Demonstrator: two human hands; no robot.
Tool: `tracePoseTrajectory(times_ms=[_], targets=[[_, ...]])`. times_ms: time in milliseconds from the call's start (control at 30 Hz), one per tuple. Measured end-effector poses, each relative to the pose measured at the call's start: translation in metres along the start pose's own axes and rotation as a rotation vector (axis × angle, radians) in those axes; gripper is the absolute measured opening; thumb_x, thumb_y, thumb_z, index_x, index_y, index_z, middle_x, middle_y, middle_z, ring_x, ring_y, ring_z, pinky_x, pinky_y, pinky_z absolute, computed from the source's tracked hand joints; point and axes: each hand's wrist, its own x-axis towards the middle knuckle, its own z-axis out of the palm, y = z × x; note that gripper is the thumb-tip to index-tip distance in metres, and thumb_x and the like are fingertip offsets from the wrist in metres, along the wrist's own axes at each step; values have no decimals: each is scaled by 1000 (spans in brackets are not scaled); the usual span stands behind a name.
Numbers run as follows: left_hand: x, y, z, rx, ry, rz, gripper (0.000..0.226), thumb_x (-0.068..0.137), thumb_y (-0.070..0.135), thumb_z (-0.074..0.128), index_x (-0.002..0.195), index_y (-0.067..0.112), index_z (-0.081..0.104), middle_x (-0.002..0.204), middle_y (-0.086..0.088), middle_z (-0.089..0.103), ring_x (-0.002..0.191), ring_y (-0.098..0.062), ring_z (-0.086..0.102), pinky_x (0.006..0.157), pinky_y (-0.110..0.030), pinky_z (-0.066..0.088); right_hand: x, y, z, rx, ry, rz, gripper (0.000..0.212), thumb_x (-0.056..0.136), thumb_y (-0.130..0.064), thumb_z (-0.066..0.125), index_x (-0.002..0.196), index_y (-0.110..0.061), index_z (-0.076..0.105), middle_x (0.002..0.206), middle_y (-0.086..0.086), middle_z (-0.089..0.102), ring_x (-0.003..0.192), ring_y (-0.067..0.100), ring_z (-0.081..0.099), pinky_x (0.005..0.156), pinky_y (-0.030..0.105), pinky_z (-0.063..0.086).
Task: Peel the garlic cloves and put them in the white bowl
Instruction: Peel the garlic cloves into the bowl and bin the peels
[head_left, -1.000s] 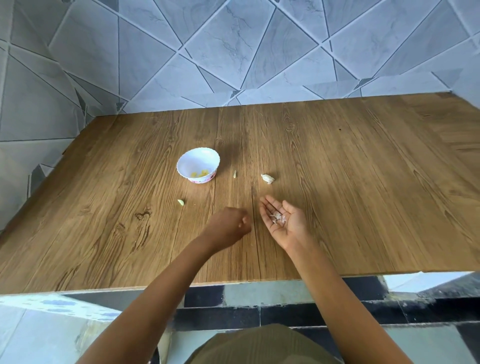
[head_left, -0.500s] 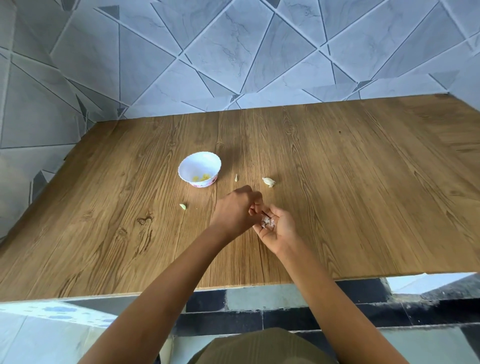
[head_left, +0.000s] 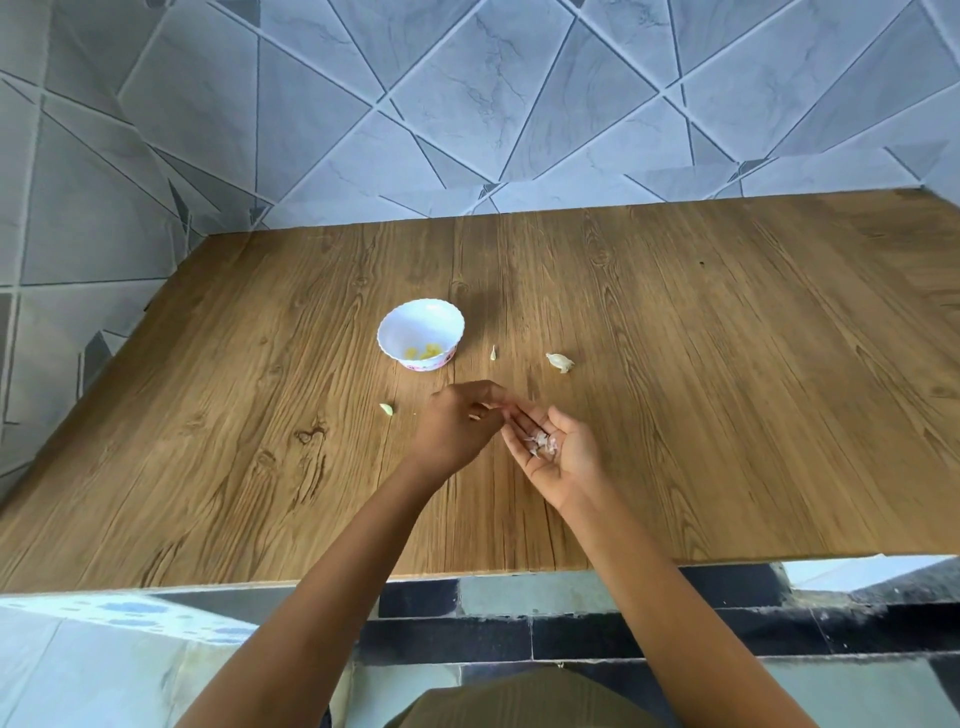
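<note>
The white bowl (head_left: 390, 332) stands on the wooden table (head_left: 727, 415) with a few peeled yellow cloves (head_left: 423, 353) inside. An unpeeled garlic clove (head_left: 560, 362) lies to the bowl's right. My right hand (head_left: 563, 457) is palm up above the table with its fingers fairly straight, and a small heap of papery garlic skins (head_left: 540, 445) rests in the palm. My left hand (head_left: 457, 423) hovers just left of it, fingers curled, fingertips close to the right hand's fingertips. I see nothing held in the left hand.
A thin pale sliver (head_left: 493, 353) lies between the bowl and the clove. A small greenish bit (head_left: 386, 409) sits left of my left hand. Tiled walls close the table's far and left sides. The table's near edge (head_left: 467, 574) runs under my forearms.
My left hand moved right to the right palm, then drew back a little to the left. The right hand's fingers opened out again; the skins stay in the palm.
</note>
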Motion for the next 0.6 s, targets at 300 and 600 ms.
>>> tracePoseTrajectory(times_ms=[300,600], targets=[[-54,-43,-48,-193,452,-305,18,84,9,67,99,18,71,96,10,70,85,4,63,78,-8,47,14,37,23,-161,-76,160,38,101,-19,33,100,6,62,89,18,71,94,27,64,75,31,57],[-169,-53,-72,-163,935,-620,16,84,6,67,93,19,71,89,3,72,74,5,63,71,-8,45,7,116,68,-451,-282,631,38,100,-16,31,98,8,61,93,21,68,91,29,64,77,33,56]])
